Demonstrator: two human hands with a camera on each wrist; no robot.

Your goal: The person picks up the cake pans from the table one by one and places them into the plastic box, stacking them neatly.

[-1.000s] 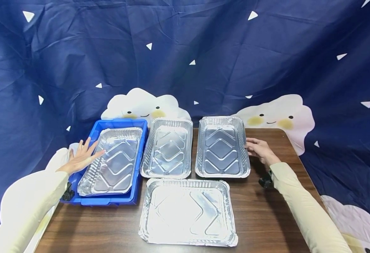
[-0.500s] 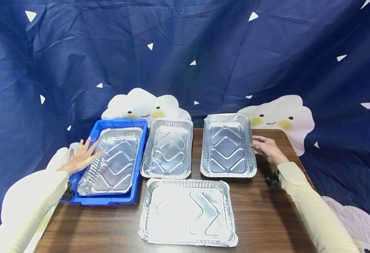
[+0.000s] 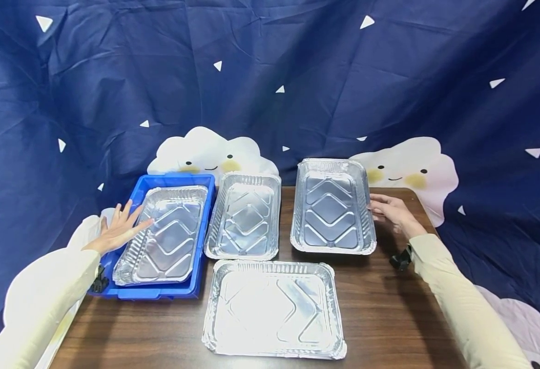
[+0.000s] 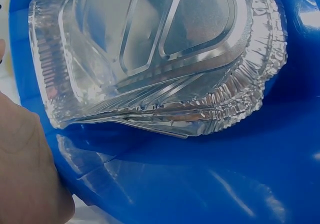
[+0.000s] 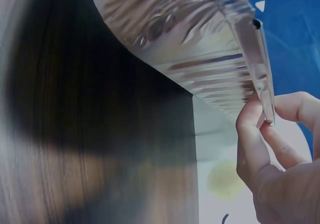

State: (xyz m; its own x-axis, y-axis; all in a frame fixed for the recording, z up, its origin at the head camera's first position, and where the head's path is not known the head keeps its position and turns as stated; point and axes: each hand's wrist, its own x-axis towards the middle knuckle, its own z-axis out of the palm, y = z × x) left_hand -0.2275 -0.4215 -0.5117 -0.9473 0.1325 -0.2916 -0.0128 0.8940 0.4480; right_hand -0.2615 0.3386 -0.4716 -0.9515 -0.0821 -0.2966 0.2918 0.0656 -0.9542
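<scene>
My right hand (image 3: 393, 211) pinches the right rim of a foil pan (image 3: 331, 207) at the back right. Seen from the right wrist, thumb and fingertips close on the pan's folded rim (image 5: 264, 78), and the pan's underside hangs above the wooden table with a dark shadow below. My left hand (image 3: 117, 230) is spread with straight fingers at the left side of a blue plastic tray (image 3: 159, 293). Inside that tray lies another foil pan (image 3: 173, 238), its near end crumpled in the left wrist view.
A third foil pan (image 3: 248, 218) stands between the blue tray and the raised pan. In front of it, another foil pan (image 3: 274, 310) lies crosswise on the brown wooden table (image 3: 380, 333). A dark blue cloth (image 3: 270, 77) with clouds hangs behind.
My right hand has shifted the pinched foil pan to the right and lifted it higher off the table. The left hand and the other pans have stayed put.
</scene>
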